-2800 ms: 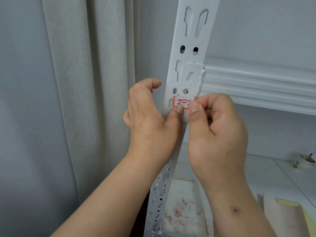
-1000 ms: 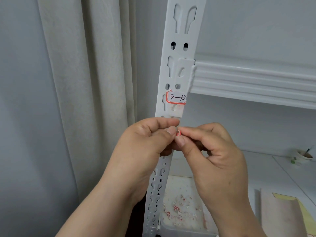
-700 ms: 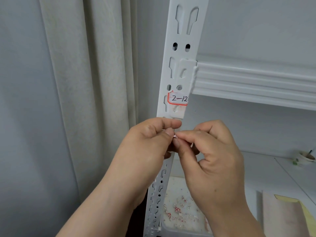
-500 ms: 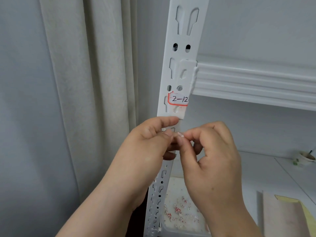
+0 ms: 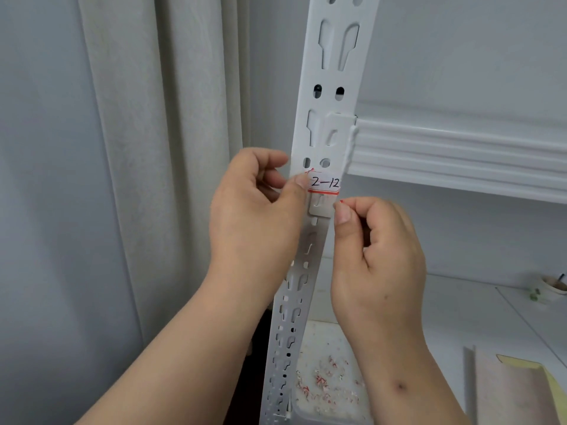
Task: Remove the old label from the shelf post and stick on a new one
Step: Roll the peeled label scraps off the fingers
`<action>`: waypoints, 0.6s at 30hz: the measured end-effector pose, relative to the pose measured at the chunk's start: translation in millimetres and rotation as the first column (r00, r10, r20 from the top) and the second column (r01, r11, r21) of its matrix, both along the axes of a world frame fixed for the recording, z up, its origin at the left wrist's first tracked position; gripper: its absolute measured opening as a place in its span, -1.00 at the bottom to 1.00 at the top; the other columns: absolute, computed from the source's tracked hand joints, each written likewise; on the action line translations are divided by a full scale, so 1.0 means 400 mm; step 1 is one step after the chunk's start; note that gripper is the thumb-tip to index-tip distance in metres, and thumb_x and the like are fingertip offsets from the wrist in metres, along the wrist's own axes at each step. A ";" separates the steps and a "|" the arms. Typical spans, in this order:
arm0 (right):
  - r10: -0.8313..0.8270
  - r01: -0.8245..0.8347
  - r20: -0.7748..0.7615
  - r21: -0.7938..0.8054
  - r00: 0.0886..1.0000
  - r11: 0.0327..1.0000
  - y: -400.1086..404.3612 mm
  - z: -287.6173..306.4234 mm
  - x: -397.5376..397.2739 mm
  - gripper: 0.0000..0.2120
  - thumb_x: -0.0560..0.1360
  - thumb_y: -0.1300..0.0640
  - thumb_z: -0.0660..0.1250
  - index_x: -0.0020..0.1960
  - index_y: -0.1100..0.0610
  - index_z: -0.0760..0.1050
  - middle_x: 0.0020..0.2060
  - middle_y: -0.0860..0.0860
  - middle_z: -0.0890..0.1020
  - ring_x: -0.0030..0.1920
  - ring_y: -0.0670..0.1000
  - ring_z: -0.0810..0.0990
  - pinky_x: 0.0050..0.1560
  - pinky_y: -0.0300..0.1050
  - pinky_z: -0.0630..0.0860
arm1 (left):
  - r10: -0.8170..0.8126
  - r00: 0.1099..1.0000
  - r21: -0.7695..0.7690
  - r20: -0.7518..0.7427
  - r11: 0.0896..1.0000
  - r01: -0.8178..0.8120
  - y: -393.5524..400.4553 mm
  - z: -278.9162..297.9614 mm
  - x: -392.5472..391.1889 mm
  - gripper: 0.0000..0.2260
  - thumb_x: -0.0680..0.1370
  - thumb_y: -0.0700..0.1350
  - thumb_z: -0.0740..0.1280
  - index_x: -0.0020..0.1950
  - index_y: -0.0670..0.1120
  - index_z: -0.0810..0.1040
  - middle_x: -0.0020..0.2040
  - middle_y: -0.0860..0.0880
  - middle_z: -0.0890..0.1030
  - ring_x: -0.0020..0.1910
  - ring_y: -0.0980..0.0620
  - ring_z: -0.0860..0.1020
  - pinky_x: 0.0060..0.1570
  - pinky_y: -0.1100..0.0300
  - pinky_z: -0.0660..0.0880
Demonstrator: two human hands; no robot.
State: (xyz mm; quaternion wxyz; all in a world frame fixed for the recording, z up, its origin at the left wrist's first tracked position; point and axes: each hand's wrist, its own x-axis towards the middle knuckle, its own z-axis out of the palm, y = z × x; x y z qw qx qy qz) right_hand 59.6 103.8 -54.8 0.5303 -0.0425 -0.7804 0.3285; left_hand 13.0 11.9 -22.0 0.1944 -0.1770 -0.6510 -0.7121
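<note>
A white perforated shelf post (image 5: 333, 75) runs up the middle of the head view. On it sits a red-bordered white label (image 5: 325, 184) marked "2-12", its left edge torn. My left hand (image 5: 260, 210) presses its thumb tip on that left edge, the other fingers curled beside the post. My right hand (image 5: 377, 240) hovers just below and right of the label, thumb and forefinger pinching a tiny red-and-white scrap of label (image 5: 341, 202).
A white shelf beam (image 5: 460, 154) joins the post at the right. Below lies a white tray (image 5: 329, 375) holding several torn label bits. A beige curtain (image 5: 159, 148) hangs left. A small cup (image 5: 552, 289) and yellow-edged paper (image 5: 521, 391) sit on the lower shelf.
Both hands rose from below the label. My left thumb went to the label's left edge; my right hand moved apart to the right, still pinching the scrap.
</note>
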 end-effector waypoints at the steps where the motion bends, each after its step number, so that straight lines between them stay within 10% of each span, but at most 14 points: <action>1: 0.000 0.000 -0.015 -0.027 1.000 1.000 -0.002 0.005 -0.006 -0.89 0.55 0.09 0.22 -0.10 0.06 0.51 -0.19 -0.09 0.51 -0.11 -0.22 0.46 -0.14 -0.51 0.32 | -0.010 1.000 0.036 0.023 0.999 0.009 0.006 0.004 -0.009 -0.82 0.51 -0.12 0.47 -0.07 0.11 0.50 -0.25 0.13 0.49 -0.38 0.29 0.44 -0.29 0.47 0.41; 18: -0.048 0.044 -0.109 -0.039 0.993 0.998 -0.024 0.014 -0.053 -0.91 0.50 0.13 0.34 -0.08 0.12 0.60 -0.07 0.01 0.52 -0.06 -0.16 0.49 -0.05 -0.50 0.33 | -0.130 0.978 0.187 0.165 0.977 0.098 0.031 0.001 -0.027 -0.82 0.48 -0.16 0.48 -0.03 0.01 0.50 -0.18 0.06 0.50 -0.39 0.27 0.46 -0.32 0.42 0.47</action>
